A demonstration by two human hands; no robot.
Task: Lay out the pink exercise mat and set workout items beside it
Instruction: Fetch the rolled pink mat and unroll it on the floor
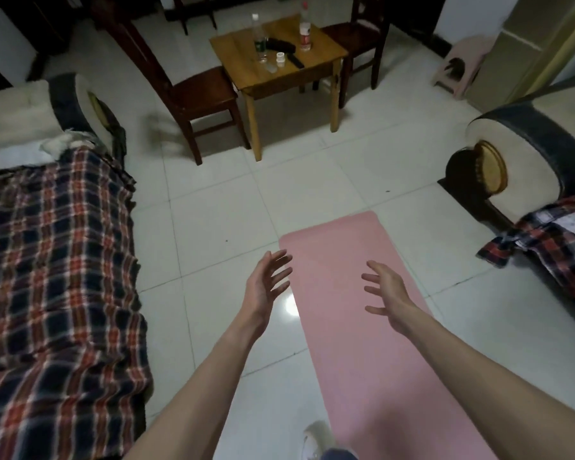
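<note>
The pink exercise mat (356, 343) lies flat and unrolled on the white tiled floor, running from the bottom right up to mid-frame. My left hand (264, 285) hovers open over the mat's left edge, fingers spread. My right hand (385, 290) is open above the mat, holding nothing. On the small wooden table (316, 73) at the back stand two plastic bottles, one with a green label (259, 36) and one with a red label (305, 28), beside a dark object (281, 44).
A sofa with a plaid blanket (54, 277) fills the left side. Another sofa arm (525, 161) with plaid cloth stands at right. Dark wooden chairs (193, 91) flank the table. A pink stool (458, 66) sits at back right. My shoe (316, 438) rests near the mat.
</note>
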